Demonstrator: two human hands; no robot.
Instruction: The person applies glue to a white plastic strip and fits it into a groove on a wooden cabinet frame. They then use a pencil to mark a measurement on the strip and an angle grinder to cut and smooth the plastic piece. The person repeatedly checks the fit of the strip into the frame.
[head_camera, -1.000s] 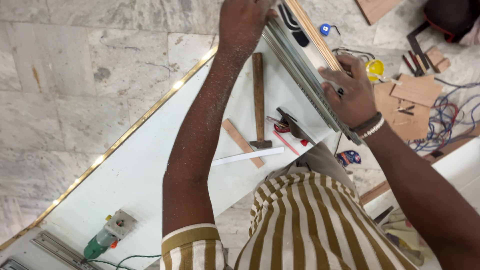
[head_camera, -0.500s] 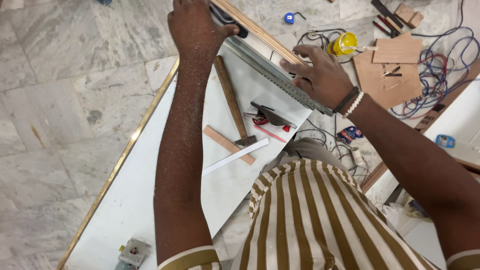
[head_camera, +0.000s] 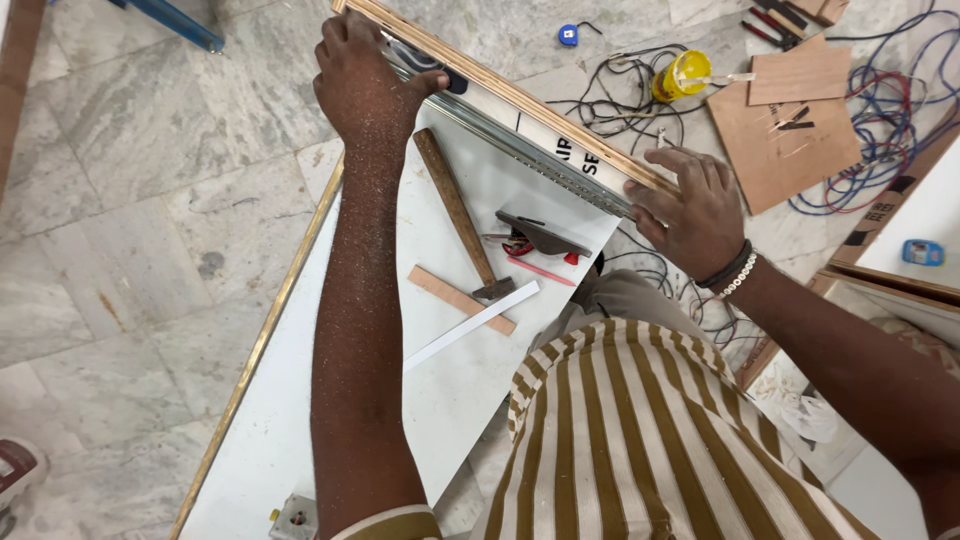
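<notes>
My left hand (head_camera: 365, 85) grips the far end of a long narrow plywood panel (head_camera: 520, 100) that stands on edge, with a metal drawer slide (head_camera: 520, 150) along its side. My right hand (head_camera: 690, 205) holds the near end of the same panel. The panel rests across a white board (head_camera: 440, 390) lying on the floor. On the board, between my arms, lie a hammer with a wooden handle (head_camera: 455, 210), a small wooden strip (head_camera: 455, 297), a white strip (head_camera: 470, 325) and a dark tool with red parts (head_camera: 540, 237).
Past the panel on the marble floor (head_camera: 150, 200) lie tangled wires (head_camera: 610, 100), a yellow bottle (head_camera: 682, 75), plywood offcuts (head_camera: 780, 130), pliers (head_camera: 770, 25) and coloured cables (head_camera: 890, 100). A white cabinet part (head_camera: 920, 220) stands at the right. A blue bar (head_camera: 175, 22) lies far left.
The view has shifted and come closer. Both hands stay on the panel, which now lies lower in the picture; my right hand has slid along to its near end.
</notes>
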